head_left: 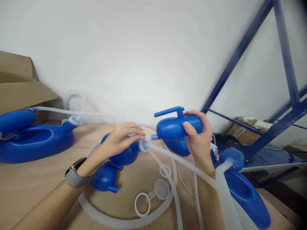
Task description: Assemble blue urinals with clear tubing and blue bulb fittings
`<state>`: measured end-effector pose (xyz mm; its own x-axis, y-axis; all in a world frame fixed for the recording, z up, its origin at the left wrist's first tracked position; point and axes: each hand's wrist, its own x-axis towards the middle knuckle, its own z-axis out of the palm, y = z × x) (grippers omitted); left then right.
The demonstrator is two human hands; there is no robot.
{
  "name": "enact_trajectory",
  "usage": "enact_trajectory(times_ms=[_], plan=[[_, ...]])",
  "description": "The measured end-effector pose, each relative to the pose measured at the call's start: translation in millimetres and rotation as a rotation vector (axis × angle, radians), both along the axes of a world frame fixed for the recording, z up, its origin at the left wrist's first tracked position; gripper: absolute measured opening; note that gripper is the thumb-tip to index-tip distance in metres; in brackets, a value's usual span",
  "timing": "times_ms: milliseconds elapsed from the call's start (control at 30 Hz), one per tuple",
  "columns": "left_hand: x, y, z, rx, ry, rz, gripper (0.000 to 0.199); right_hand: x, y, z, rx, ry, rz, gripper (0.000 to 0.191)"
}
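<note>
The fingers of the left hand (pixel 123 137) are drawn narrow about a pale fitting (pixel 148 137) at the spout tip of a blue handled vessel (pixel 168 127); blur hides how the two meet. The right hand (pixel 200 137) wraps the vessel's broad right end, holding it sideways above the bench (pixel 35 182), its handle uppermost. Just below the fitting, a bottle neck (pixel 143 146) belongs to a blue bottle (pixel 124 155) partly behind the left hand. Nearer, beside the watch (pixel 78 172), lies a second blue vessel (pixel 104 179). Translucent tubing (pixel 129 223) curls around a round cap (pixel 161 189) with its attached ring (pixel 142 204). A large blue bottle (pixel 48 140) lies left, another bottle (pixel 249 198) near right. A cardboard box (pixel 19 94) sits far left; a blue metal rack (pixel 236 60) stands right.
</note>
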<state>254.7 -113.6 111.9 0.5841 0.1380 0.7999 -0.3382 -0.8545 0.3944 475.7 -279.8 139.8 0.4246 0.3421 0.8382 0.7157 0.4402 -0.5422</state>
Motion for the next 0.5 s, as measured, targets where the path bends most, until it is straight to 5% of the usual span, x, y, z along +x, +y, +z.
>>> enact_trajectory(times_ms=[167, 500], plan=[[6, -13, -9.3, -0.226, -0.012, 0.063, 0.013, -13, -4, 3.1, -0.030, -0.060, -0.054, 0.031], [13, -29, -12.5, -0.428, -0.140, 0.021, 0.012, -35, -12, 9.0, -0.012, -0.125, -0.098, 0.029]])
